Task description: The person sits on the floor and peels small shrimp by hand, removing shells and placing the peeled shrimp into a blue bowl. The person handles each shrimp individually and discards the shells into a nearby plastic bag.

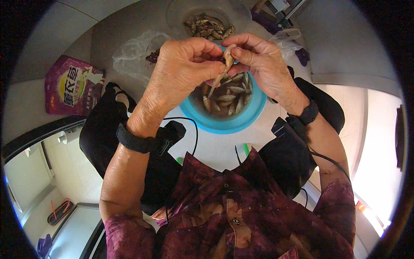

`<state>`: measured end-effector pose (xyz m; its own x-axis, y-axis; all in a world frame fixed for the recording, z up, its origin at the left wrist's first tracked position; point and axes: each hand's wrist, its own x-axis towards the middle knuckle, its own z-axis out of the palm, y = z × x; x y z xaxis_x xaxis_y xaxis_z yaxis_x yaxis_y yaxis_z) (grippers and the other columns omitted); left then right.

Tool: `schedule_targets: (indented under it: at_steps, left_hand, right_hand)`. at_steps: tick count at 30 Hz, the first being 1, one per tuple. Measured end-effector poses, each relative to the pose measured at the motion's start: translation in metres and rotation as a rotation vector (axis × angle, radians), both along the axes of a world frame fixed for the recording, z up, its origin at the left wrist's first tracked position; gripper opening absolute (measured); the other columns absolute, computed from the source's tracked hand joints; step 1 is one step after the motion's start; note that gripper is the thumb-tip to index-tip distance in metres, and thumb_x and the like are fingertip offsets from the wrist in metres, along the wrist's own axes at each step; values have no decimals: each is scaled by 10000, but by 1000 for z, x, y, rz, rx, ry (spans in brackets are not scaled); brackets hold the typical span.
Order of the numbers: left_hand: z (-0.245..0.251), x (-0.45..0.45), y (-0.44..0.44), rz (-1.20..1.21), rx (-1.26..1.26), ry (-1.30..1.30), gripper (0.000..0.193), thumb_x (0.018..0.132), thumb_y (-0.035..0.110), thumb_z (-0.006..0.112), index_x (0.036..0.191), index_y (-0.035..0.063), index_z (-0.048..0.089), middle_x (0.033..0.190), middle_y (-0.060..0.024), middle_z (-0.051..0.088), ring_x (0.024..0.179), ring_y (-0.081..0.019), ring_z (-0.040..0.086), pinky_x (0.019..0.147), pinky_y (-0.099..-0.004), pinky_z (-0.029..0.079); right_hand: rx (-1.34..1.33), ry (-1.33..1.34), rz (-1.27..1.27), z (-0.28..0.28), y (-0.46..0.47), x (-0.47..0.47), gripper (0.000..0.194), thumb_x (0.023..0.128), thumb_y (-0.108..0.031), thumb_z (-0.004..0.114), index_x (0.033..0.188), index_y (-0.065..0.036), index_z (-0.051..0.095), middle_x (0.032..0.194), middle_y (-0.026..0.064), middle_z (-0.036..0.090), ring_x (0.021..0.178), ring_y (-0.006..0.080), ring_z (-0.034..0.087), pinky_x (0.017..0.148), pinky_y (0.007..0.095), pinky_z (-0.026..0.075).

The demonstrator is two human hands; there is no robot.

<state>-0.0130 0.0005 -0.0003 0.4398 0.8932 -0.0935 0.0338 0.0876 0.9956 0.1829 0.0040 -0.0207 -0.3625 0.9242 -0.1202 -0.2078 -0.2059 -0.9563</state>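
A small fish (pixel 229 61) is pinched between both hands, its slim tail pointing down. My left hand (pixel 190 63) grips its lower body with thumb and fingers. Near its upper end, my right hand (pixel 258 58) closes thumb and fingertips on it. Right below the hands stands a blue plastic basin (pixel 223 127) holding murky water and several small fish (pixel 237 94). Farther off, a clear plastic bowl (pixel 176 16) holds more small fish (pixel 210 27). The hands hide the basin's far part.
Left of the basin lies a clear plastic bag (pixel 129 60) with dark red scraps (pixel 152 57) by it. A purple printed pouch (pixel 74 85) bears writing at the far left. Another clear bag (pixel 288 42) lies at right. Black cables run from the wrist straps (pixel 136 140).
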Motion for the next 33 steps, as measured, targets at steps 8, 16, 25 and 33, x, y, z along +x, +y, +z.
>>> schedule_targets:
  at_steps: [8,16,25,33]
  left_hand:
    - [1,0,0,-46,103,98,262,768,8,652,1017,-44,591,896,-77,641,793,-122,612,709,-251,513]
    - [4,1,-3,-78,157,156,321,751,16,660,1061,5,576,939,-58,637,836,-110,599,745,-264,510]
    - [-2,2,-4,-103,193,244,315,766,22,656,1064,9,557,960,-58,624,842,-118,601,757,-266,517]
    - [-9,8,-8,-17,254,321,270,770,-6,624,1033,-11,562,901,-81,641,855,-118,610,744,-257,511]
  right_hand:
    - [-13,18,-1,-1,-1,0,231,852,-171,622,1014,-7,602,918,66,626,828,147,619,695,275,544]
    - [-43,3,-5,-4,-3,-1,163,851,-114,611,969,-2,607,882,74,637,787,158,632,665,278,552]
    - [-39,-41,-9,-5,-5,-4,118,863,-106,588,918,-3,606,840,64,631,767,149,629,662,270,555]
    - [-50,-48,1,-8,-6,-4,137,866,-126,593,924,-3,604,864,64,630,792,152,631,675,274,557]
